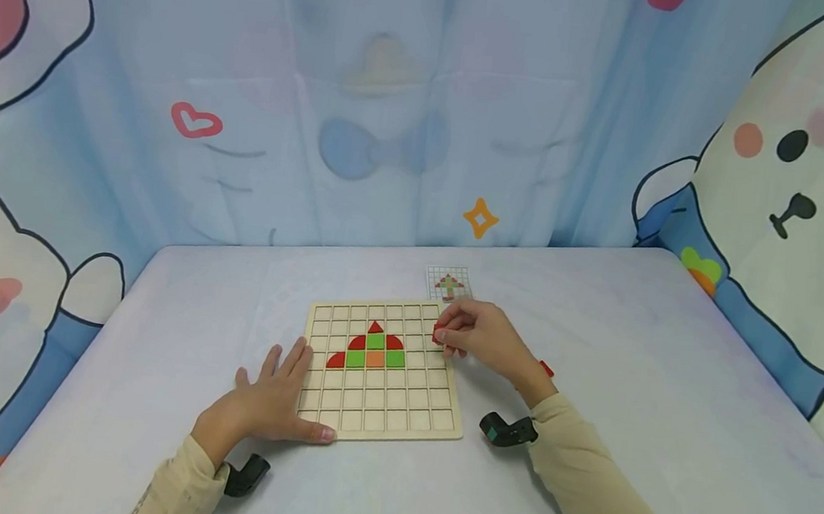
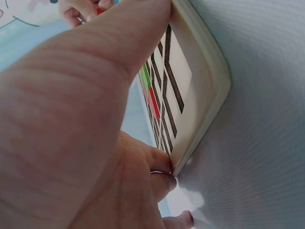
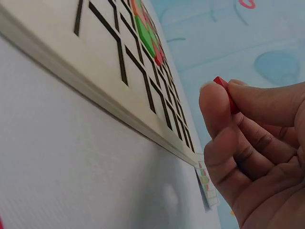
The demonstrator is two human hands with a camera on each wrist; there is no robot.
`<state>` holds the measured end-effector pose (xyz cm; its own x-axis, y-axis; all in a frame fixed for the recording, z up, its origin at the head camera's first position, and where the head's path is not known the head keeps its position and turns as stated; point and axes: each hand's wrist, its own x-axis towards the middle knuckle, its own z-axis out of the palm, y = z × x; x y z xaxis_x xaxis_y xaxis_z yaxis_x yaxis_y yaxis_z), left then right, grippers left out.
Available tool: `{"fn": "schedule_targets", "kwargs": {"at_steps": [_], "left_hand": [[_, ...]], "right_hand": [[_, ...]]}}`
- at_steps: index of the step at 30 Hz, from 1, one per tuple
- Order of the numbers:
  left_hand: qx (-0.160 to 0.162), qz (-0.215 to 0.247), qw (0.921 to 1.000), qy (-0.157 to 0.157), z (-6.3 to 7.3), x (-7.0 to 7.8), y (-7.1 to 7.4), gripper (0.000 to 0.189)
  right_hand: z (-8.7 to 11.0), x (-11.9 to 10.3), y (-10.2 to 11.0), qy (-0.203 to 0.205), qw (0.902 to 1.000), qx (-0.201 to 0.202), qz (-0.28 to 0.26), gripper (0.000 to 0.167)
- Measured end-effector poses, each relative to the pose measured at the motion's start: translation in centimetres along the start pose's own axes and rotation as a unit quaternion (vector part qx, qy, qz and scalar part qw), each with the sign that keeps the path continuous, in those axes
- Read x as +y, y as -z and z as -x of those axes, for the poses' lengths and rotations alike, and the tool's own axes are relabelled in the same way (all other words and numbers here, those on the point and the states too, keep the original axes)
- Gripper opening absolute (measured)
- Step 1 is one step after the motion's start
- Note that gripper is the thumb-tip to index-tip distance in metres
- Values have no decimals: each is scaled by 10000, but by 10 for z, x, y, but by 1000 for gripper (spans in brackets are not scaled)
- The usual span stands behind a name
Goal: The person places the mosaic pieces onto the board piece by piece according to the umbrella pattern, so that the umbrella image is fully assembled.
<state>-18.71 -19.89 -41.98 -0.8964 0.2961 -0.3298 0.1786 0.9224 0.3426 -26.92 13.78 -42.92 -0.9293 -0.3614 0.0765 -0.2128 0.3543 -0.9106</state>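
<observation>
Head view: a person's two hands work at a wooden grid board (image 1: 374, 398) lying flat on a white-covered counter (image 1: 668, 401). The left hand (image 1: 268, 405) is spread wide, fingers at the board's left edge and thumb on the near edge; braced around the corner like that, it probably keeps the board from sliding. The right hand (image 1: 482, 336) is narrowed to a pinch, holding a small red piece (image 1: 437, 333) over the board's right side. Right wrist view shows the piece clear of the grid, one end poking past the thumb and fingertip, a grip that likely suits fitting something so small into a square.

On the board, red, green and orange tiles (image 1: 376, 343) fill neighbouring squares, rising to a red triangle (image 1: 374, 328). A curved red tile ends the lower row on the left; none matches it on the right. Just beyond the far edge lies a card (image 1: 450, 282) with a coloured pattern, presumably placed for checking at a glance. Something red (image 1: 547, 369) shows behind the right wrist, too hidden to identify.
</observation>
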Motion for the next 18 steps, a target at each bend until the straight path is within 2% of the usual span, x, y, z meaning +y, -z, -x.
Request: {"fn": "schedule_targets", "kwargs": {"at_steps": [7,18], "left_hand": [[10,16,10000,10,1,1,0,135],[20,-29,10000,-7,0,0,-1,135]], "right_hand": [[-1,-3,-11,-127,9982,263,525,4],[-1,-7,-24,-158,9955,62,935,3]]}}
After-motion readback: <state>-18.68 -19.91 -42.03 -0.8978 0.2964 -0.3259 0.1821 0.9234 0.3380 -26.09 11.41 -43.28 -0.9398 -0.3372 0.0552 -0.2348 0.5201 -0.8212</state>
